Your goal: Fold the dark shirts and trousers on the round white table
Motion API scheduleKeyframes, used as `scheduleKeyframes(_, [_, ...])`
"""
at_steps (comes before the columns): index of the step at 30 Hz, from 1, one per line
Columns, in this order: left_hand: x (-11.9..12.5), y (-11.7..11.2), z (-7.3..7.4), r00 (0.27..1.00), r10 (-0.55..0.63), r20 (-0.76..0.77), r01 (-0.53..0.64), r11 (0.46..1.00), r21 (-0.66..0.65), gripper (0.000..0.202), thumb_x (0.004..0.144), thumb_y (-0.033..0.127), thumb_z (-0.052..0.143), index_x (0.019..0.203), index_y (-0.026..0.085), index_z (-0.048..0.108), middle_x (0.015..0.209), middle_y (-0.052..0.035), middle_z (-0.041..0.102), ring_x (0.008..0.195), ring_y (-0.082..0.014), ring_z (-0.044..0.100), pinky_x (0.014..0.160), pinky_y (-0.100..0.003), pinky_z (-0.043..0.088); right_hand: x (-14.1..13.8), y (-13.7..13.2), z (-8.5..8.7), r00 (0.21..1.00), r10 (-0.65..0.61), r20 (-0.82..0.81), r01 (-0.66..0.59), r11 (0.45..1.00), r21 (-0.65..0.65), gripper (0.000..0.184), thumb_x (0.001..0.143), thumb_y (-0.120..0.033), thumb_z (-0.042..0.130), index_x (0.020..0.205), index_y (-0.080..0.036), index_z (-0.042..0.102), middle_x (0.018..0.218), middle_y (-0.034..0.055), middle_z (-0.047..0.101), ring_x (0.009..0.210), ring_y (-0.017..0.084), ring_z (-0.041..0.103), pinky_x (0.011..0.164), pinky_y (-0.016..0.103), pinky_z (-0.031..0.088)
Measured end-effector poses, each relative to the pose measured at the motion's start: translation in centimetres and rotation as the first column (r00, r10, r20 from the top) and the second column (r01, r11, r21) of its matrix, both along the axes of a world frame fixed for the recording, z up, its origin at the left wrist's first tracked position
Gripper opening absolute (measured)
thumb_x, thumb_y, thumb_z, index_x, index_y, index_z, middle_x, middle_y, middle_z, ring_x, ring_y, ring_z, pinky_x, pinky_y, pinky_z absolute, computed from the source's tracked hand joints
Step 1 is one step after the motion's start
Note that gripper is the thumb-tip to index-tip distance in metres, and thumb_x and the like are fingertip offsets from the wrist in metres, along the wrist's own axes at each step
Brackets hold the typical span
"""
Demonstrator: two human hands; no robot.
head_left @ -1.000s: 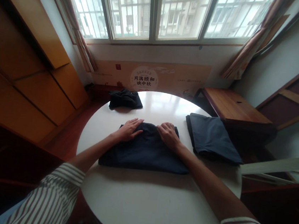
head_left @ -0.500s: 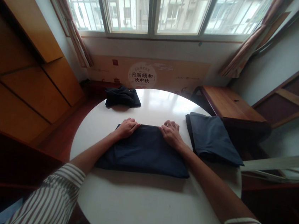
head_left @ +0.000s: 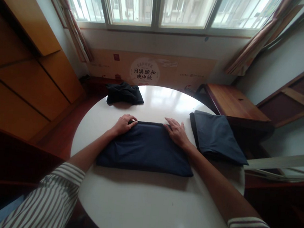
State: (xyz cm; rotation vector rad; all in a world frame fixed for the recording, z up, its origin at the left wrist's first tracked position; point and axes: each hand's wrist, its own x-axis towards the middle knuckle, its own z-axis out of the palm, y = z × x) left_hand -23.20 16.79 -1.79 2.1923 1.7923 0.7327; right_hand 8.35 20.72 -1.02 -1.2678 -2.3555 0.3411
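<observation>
Folded navy-blue fabric garment (head_left: 148, 150) lies flat at the centre of the round, glossy white surface (head_left: 155, 208). The hands are apart at its far edge: left hand (head_left: 123, 125) curled at the far left corner, grip not determinable; right hand (head_left: 177, 133) loose, fingers extended, touching the far right corner. Crumpled black cloth (head_left: 125, 93) sits far left; folded blue-grey fabric (head_left: 217, 135) lies right.

White sleeves (head_left: 47, 199) with dark stripes, banded cuffs (head_left: 71, 172)
</observation>
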Motion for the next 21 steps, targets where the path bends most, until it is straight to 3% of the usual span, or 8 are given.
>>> scheduleKeyframes(2, [0.0,-0.1,0.1,0.999,-0.036,0.015,0.035,0.997,0.062,0.029,0.094,0.038,0.056,0.114,0.022,0.070,0.110,-0.0092,0.062,0.109,-0.0264,0.054,0.103,-0.045,0.041,0.2,-0.4,0.5,0.997,0.077,-0.028,-0.073,0.990,0.121,0.043,0.103,-0.037,0.037,0.139,-0.024,0.054,0.146,0.0123,0.052,0.140,0.031,0.040,0.115,0.066,0.017])
scheduleKeyframes(4, [0.1,-0.4,0.4,0.986,-0.168,0.020,0.165,0.981,0.101,0.030,0.098,0.035,0.049,0.118,0.023,0.069,0.121,-0.0089,0.061,0.117,-0.0251,0.051,0.109,-0.043,0.038,0.5,-0.8,1.1,0.971,0.236,-0.023,-0.228,0.955,0.187,0.041,0.103,-0.035,0.037,0.137,-0.023,0.057,0.145,0.0104,0.054,0.141,0.026,0.040,0.118,0.056,0.021])
scheduleKeyframes(8, [0.3,-0.8,1.1,0.884,-0.465,0.051,0.466,0.884,-0.013,0.039,0.103,0.034,0.038,0.132,0.024,0.062,0.134,-0.0068,0.061,0.125,-0.0206,0.052,0.112,-0.036,0.037,0.9,-1.1,1.4,0.882,0.466,0.071,-0.471,0.877,0.095,0.045,0.103,-0.036,0.036,0.143,-0.025,0.051,0.148,0.0082,0.051,0.141,0.022,0.041,0.118,0.048,0.027])
scheduleKeyframes(10, [0.1,-0.9,1.3,0.868,-0.496,0.032,0.497,0.866,-0.057,0.042,0.104,0.037,0.037,0.139,0.024,0.055,0.141,-0.0061,0.057,0.131,-0.0207,0.049,0.115,-0.037,0.033,1.0,-0.8,1.0,0.898,0.419,0.133,-0.426,0.904,0.034,0.048,0.103,-0.039,0.036,0.147,-0.025,0.046,0.152,0.0089,0.046,0.142,0.024,0.039,0.119,0.051,0.024])
scheduleKeyframes(13, [-0.8,-0.6,1.1,0.881,-0.473,-0.025,0.469,0.877,-0.103,0.044,0.104,0.040,0.035,0.143,0.028,0.052,0.147,-0.0042,0.053,0.138,-0.0219,0.042,0.119,-0.044,0.025,1.3,-0.2,0.1,0.951,0.219,0.216,-0.213,0.976,-0.050,0.051,0.104,-0.040,0.028,0.151,-0.026,0.040,0.157,0.0080,0.036,0.146,0.027,0.031,0.118,0.059,0.020])
scheduleKeyframes(16, [-2.1,0.0,0.7,0.906,-0.418,-0.064,0.408,0.904,-0.128,0.043,0.104,0.043,0.036,0.139,0.029,0.056,0.148,-0.0045,0.051,0.142,-0.0251,0.037,0.119,-0.051,0.022,1.5,0.1,-0.5,0.960,0.080,0.268,-0.056,0.994,-0.099,0.055,0.104,-0.043,0.022,0.154,-0.024,0.032,0.162,0.0077,0.024,0.150,0.029,0.020,0.116,0.064,0.017])
scheduleKeyframes(18, [-2.9,0.4,0.4,0.918,-0.393,-0.056,0.388,0.918,-0.076,0.042,0.101,0.046,0.041,0.129,0.026,0.065,0.143,-0.0068,0.056,0.139,-0.0268,0.042,0.117,-0.050,0.027,1.4,0.0,-0.6,0.966,0.047,0.255,-0.025,0.996,-0.088,0.057,0.104,-0.044,0.020,0.156,-0.023,0.027,0.163,0.0082,0.020,0.150,0.029,0.017,0.116,0.065,0.014])
scheduleKeyframes(21, [-3.8,0.6,0.7,0.954,-0.298,0.033,0.296,0.954,0.042,0.038,0.098,0.046,0.049,0.108,0.019,0.075,0.127,-0.0098,0.067,0.122,-0.0244,0.058,0.108,-0.039,0.041,1.2,-0.3,-0.3,0.983,0.035,0.182,-0.035,0.999,-0.005,0.057,0.104,-0.044,0.021,0.157,-0.024,0.023,0.162,0.0084,0.023,0.151,0.028,0.016,0.116,0.067,0.010])
